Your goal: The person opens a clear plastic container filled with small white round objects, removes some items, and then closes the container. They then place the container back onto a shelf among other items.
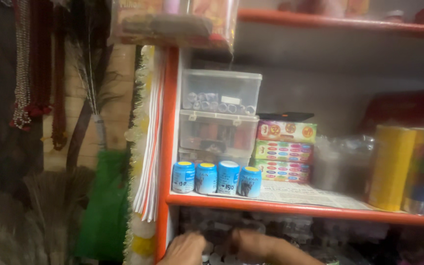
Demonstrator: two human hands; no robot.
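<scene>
Head view: both hands are low in the frame, under the orange shelf board [290, 210], reaching into the compartment below it. Left hand [186, 249] sits just right of the orange upright, knuckles up; fingers curl downward, but whether they grip anything cannot be told, since the fingertips are blurred and partly cut off by the frame edge. Right hand [251, 244] lies just beside the left one, forearm running off to the lower right; its fingers also point into the compartment, grip likewise not readable. Between and just under the two hands: small pale round items [215, 255], several packed together, kind unclear. Judgement: the work on those items looks barely begun or mid-way, as nothing has been lifted above the board and no item is clearly held; taking out or arranging is still left. On top of the board, at its left end: four small blue jars [216, 178] in a row, touching. Behind them, stacked clear plastic boxes [220, 112]. Right of the stack, colourful flat cartons [283, 151] piled up. Far right on the board, a yellow roll [391, 167]. Left of the upright hang a garland [138, 147] and a green bag [101, 206].
</scene>
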